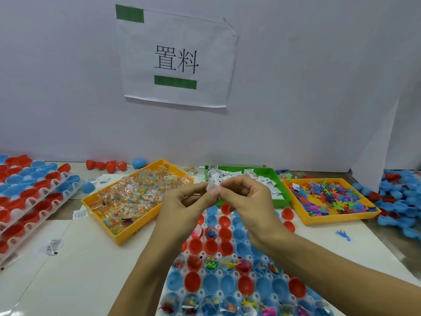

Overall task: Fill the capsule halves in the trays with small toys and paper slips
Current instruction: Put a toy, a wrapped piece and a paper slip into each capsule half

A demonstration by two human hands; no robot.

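Note:
My left hand [182,201] and my right hand [246,197] meet above the tray, both pinching a small white paper slip [212,186] between thumbs and fingertips. Below them lies a clear tray [218,255] of red and blue capsule halves; some rows hold small toys and slips, others are hollow. A green bin [281,202] behind my hands holds white paper slips. A yellow bin [123,234] at the left holds clear packets of tiny coloured toys. Another yellow bin [337,218] at the right holds coloured plastic figures.
Stacked trays of red and blue halves [29,195] stand at the far left. A heap of blue halves [401,201] lies at the far right. Loose red and blue halves [107,165] sit by the back wall. A paper sign [176,60] hangs on the wall. A blue toy [343,235] lies loose.

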